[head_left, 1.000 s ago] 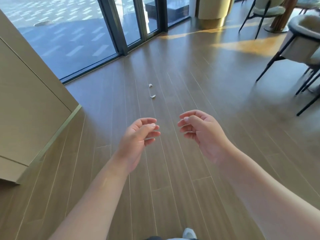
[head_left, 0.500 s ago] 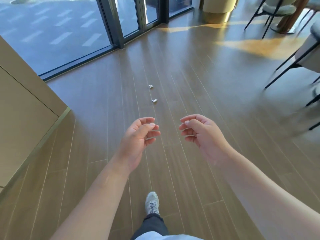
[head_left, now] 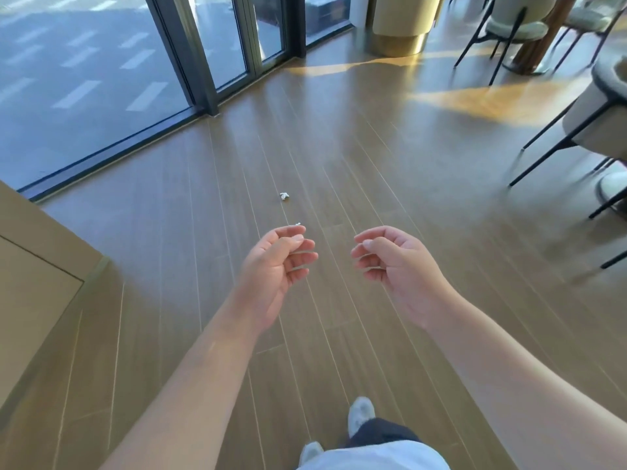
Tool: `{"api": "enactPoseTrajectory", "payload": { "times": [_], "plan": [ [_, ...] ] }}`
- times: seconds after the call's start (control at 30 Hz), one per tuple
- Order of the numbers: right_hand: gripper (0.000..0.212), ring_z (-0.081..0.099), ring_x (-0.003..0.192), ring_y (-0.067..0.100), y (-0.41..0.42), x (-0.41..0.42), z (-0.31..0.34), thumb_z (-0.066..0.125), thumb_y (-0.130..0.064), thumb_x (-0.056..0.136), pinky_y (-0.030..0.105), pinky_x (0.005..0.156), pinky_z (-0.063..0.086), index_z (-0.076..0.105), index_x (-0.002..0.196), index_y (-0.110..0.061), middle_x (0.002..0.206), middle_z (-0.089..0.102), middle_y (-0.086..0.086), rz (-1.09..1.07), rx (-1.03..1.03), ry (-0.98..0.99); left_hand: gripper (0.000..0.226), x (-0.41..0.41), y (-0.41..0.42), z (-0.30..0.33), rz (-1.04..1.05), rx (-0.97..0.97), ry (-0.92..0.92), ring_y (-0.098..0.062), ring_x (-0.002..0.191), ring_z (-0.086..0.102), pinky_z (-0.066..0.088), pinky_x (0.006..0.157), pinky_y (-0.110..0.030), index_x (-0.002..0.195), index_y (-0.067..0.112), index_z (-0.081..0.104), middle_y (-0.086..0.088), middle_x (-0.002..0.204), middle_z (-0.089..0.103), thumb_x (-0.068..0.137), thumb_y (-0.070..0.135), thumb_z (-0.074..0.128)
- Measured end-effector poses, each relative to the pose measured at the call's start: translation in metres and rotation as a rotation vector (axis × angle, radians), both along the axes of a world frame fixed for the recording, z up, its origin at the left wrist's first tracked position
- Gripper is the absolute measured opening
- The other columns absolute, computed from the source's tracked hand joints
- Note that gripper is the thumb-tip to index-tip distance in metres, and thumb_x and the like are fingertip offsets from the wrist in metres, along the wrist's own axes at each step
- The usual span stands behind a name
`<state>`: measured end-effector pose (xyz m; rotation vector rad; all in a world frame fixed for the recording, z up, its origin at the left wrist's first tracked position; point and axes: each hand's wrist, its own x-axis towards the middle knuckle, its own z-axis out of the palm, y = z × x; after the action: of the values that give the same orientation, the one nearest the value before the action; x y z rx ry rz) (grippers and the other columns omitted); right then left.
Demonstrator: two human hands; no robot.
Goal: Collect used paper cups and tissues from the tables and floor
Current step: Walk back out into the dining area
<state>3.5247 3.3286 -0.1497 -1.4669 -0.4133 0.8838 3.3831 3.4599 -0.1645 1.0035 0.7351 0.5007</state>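
Observation:
Two small crumpled white tissue scraps lie on the wooden floor ahead of me. The farther tissue scrap (head_left: 284, 196) is in plain view. The nearer tissue scrap (head_left: 298, 224) peeks out just above the fingertips of my left hand (head_left: 276, 269), which partly hides it. My left hand and my right hand (head_left: 393, 264) are held out in front of me above the floor, fingers loosely curled, holding nothing. No paper cup is in view.
A beige cabinet (head_left: 37, 266) juts in at the left. Glass doors with dark frames (head_left: 203, 62) line the far left. Chairs with black legs (head_left: 583, 130) stand at the right, a gold-based column (head_left: 400, 32) at the back. My shoes (head_left: 361, 413) show below.
I have walked forward: the tissue scraps have come closer, and the nearer one now sits at my left fingertips. Both hands keep the same loose curl.

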Motion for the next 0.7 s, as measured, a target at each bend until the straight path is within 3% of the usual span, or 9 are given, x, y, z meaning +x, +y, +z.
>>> {"api": "enactPoseTrajectory", "payload": {
  "times": [0.33,0.7],
  "plan": [
    [0.02,0.06,0.064,0.013,0.15,0.129,-0.034,0.052,-0.003,0.092,0.025,0.062,0.045,0.067,0.086,-0.015,0.076,0.071,0.0,0.051,0.006,0.077,0.014,0.104,0.122,-0.022,0.072,0.008,0.134,-0.01,0.072,0.07,0.042,0.064,-0.026,0.104,0.017,0.065,0.002,0.084,0.074,0.101,0.011,0.053],
    [0.018,0.06,0.065,0.015,0.297,0.286,-0.01,0.053,-0.005,0.091,0.023,0.057,0.046,0.068,0.087,-0.014,0.077,0.071,0.002,0.136,0.036,0.085,0.015,0.253,0.262,0.012,0.13,0.104,0.196,-0.011,0.075,0.069,0.044,0.067,-0.028,0.104,0.017,0.065,0.001,0.087,0.072,0.102,0.009,0.052]
  ]
}}
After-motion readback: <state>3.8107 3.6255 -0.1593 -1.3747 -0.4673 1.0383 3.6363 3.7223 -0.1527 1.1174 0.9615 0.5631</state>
